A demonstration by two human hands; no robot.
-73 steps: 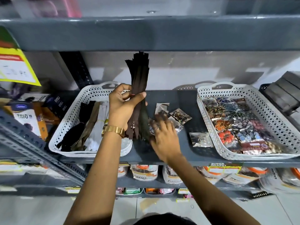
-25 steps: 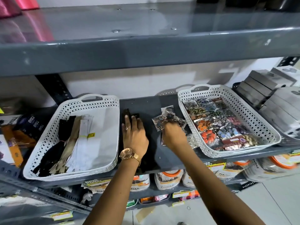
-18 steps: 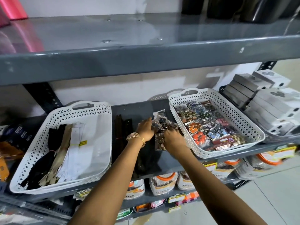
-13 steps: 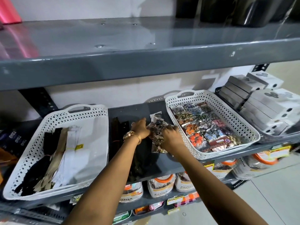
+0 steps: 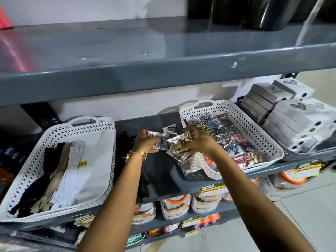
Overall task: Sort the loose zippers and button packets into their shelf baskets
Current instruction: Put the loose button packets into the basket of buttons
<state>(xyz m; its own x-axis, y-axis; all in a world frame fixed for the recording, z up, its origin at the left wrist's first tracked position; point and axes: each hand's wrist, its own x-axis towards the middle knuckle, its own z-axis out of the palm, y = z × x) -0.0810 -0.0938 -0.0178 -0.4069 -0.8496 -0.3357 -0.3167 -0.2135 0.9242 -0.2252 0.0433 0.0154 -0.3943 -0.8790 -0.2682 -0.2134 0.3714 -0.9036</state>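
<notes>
Both hands' grips are closed on the gathered button packets (image 5: 177, 142) at frame centre, left hand (image 5: 145, 141) and right hand (image 5: 197, 139), with the button basket (image 5: 269, 142) immediately right of the bundle, nearer the right hand.

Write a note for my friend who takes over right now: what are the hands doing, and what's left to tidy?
Left hand and right hand: both gripping a bunch of button packets over the grey shelf, between the baskets.
Right basket: already holds many button packets.
Left basket: holds black, tan and white zippers.
Dark zippers lie loose on the shelf beside the left basket.
Left to do: put the held packets in the right basket, then the dark zippers in the left basket.
</notes>
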